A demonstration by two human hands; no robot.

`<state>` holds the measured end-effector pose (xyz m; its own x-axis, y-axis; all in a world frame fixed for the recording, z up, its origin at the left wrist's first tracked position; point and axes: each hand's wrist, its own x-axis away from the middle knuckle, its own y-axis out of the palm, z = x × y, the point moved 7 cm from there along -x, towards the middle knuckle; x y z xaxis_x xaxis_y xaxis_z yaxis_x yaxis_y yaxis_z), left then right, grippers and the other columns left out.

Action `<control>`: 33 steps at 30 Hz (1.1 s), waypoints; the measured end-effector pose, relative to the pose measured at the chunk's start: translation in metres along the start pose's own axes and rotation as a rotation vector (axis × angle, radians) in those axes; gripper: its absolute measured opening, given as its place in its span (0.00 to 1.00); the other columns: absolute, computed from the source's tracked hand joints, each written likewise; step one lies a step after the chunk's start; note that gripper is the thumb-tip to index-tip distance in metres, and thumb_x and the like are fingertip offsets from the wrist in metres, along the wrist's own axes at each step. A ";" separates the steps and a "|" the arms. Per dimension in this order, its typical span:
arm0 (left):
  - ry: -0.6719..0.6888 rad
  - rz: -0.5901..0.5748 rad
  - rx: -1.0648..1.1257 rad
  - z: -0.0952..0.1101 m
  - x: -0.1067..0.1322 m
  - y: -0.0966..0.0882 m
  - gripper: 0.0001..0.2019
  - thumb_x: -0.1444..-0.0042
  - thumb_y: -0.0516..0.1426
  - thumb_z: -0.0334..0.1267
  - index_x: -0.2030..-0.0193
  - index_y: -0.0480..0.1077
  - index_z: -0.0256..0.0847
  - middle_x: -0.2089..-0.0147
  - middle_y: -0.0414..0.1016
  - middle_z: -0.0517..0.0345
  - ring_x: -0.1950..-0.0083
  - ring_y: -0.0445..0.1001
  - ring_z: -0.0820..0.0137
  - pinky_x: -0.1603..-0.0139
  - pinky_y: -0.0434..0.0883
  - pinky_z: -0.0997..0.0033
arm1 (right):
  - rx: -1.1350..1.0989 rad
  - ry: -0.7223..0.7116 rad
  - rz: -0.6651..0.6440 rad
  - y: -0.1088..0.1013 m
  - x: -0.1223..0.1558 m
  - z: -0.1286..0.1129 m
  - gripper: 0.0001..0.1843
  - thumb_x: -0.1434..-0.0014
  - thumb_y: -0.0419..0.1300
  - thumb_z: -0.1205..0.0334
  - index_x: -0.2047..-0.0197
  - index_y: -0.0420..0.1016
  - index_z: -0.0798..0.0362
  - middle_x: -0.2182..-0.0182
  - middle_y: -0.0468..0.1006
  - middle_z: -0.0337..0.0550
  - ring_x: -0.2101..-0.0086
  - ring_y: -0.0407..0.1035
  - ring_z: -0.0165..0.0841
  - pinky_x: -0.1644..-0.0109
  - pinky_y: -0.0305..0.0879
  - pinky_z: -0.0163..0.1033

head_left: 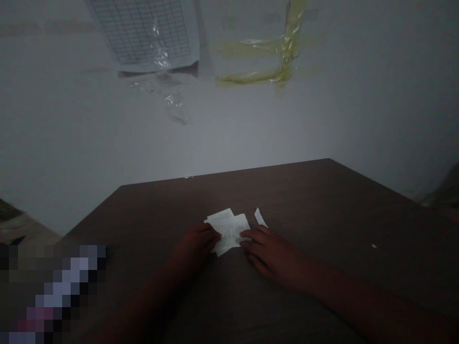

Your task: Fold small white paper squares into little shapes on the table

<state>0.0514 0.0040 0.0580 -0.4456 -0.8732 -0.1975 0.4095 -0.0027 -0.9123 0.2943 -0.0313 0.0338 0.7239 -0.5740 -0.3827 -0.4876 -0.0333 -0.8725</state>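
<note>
Several torn pieces of white paper lie overlapped on the dark brown table, the top printed piece of paper (231,228) covered with lines of small text. Another paper piece (220,216) shows from under it at the back left. My left hand (199,242) has its fingers curled together on the left edge of the pile, thumb hidden. On the right side, my right hand (267,251) rests with fingers spread, its fingertips touching the printed paper's right edge. A narrow paper scrap (260,218) lies just beyond the right hand, apart from the pile.
The table (304,191) meets a pale wall (251,129) at its back edge. A gridded sheet (147,36) and yellowed tape (251,77) are stuck on the wall. A tiny white bit (374,245) lies at the right. The lower left corner is pixelated.
</note>
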 end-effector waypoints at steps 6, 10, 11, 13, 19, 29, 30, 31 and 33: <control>-0.018 0.010 -0.010 0.001 0.002 -0.006 0.14 0.20 0.65 0.31 0.57 0.91 0.46 0.52 0.95 0.51 0.50 0.94 0.57 0.43 0.86 0.66 | 0.003 -0.044 0.040 -0.004 -0.002 -0.001 0.25 0.15 0.67 0.74 0.22 0.88 0.53 0.28 0.93 0.61 0.29 0.86 0.54 0.20 0.85 0.63; -0.083 0.004 0.061 -0.001 0.004 -0.008 0.11 0.26 0.66 0.26 0.58 0.86 0.46 0.45 0.95 0.49 0.42 0.93 0.53 0.38 0.86 0.60 | 0.000 -0.060 0.062 -0.006 0.000 -0.002 0.24 0.17 0.68 0.74 0.24 0.90 0.54 0.28 0.93 0.63 0.29 0.85 0.56 0.21 0.85 0.63; -0.094 0.000 0.073 -0.002 0.004 -0.007 0.10 0.28 0.66 0.26 0.58 0.85 0.46 0.43 0.95 0.49 0.40 0.93 0.52 0.37 0.87 0.58 | -0.005 -0.059 0.058 -0.006 0.001 -0.002 0.24 0.17 0.69 0.74 0.24 0.90 0.53 0.28 0.92 0.63 0.28 0.85 0.56 0.21 0.85 0.64; -0.107 -0.015 0.084 -0.003 0.003 -0.004 0.09 0.31 0.69 0.26 0.60 0.83 0.46 0.44 0.95 0.49 0.40 0.93 0.51 0.36 0.87 0.55 | -0.016 -0.056 0.056 -0.006 0.001 -0.001 0.25 0.17 0.70 0.73 0.23 0.91 0.51 0.27 0.92 0.61 0.27 0.84 0.55 0.20 0.84 0.65; -0.097 -0.065 0.114 -0.006 -0.002 0.004 0.09 0.27 0.72 0.36 0.61 0.85 0.48 0.54 0.92 0.54 0.52 0.90 0.55 0.39 0.88 0.55 | -0.030 -0.051 0.047 -0.006 -0.001 -0.001 0.25 0.16 0.69 0.72 0.21 0.90 0.52 0.28 0.93 0.61 0.29 0.84 0.54 0.21 0.83 0.63; -0.006 -0.024 0.068 0.006 0.001 -0.001 0.11 0.20 0.64 0.34 0.56 0.88 0.47 0.50 0.95 0.50 0.46 0.93 0.53 0.31 0.87 0.52 | -0.015 -0.064 0.085 -0.007 -0.001 0.001 0.27 0.16 0.69 0.72 0.20 0.89 0.48 0.28 0.93 0.58 0.30 0.85 0.53 0.21 0.83 0.63; -0.007 -0.020 0.064 0.007 0.002 -0.002 0.12 0.20 0.64 0.34 0.56 0.88 0.47 0.49 0.95 0.50 0.45 0.93 0.53 0.30 0.87 0.52 | -0.015 -0.070 0.088 -0.007 -0.001 0.000 0.27 0.16 0.69 0.72 0.21 0.89 0.50 0.28 0.93 0.59 0.30 0.85 0.53 0.21 0.84 0.63; -0.011 -0.014 0.061 0.009 0.002 -0.003 0.12 0.20 0.63 0.34 0.56 0.88 0.47 0.49 0.95 0.49 0.44 0.93 0.52 0.30 0.87 0.52 | -0.014 -0.076 0.088 -0.007 -0.001 0.000 0.26 0.17 0.69 0.73 0.21 0.90 0.51 0.29 0.93 0.60 0.30 0.85 0.54 0.21 0.84 0.63; -0.017 0.007 0.066 0.010 0.004 -0.005 0.12 0.20 0.63 0.34 0.57 0.86 0.48 0.48 0.95 0.49 0.43 0.93 0.52 0.30 0.87 0.52 | -0.015 -0.080 0.084 -0.007 -0.001 -0.002 0.26 0.17 0.68 0.74 0.22 0.89 0.53 0.30 0.94 0.61 0.30 0.86 0.53 0.21 0.85 0.63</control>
<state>0.0556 -0.0043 0.0654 -0.4287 -0.8817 -0.1971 0.4645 -0.0280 -0.8851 0.2962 -0.0322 0.0411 0.7168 -0.5080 -0.4777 -0.5549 -0.0007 -0.8319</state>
